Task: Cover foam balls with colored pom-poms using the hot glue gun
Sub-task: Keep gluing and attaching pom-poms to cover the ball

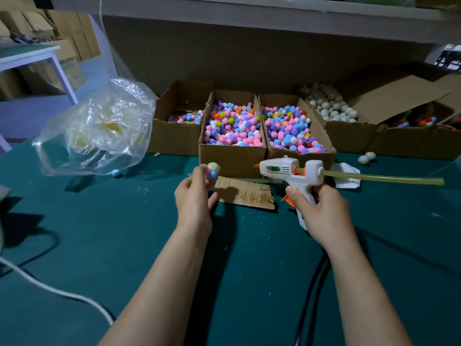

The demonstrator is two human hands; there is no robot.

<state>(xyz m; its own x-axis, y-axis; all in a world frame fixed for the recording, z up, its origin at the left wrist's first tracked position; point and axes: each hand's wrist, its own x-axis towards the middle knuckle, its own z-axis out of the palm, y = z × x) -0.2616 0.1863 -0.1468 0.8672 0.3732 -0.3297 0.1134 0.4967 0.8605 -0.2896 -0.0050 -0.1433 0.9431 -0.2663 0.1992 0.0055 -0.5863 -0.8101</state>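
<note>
Left grip [193, 197] pinches a part-covered foam ball [212, 170]; right grip [324, 212] clasps the white glue gun [287, 169].

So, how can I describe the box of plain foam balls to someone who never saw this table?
Cardboard boxes stand in a row along the back of the green table. The foam ball box is right of the two boxes full of colored pom-poms. It alone holds plain white balls.
</note>
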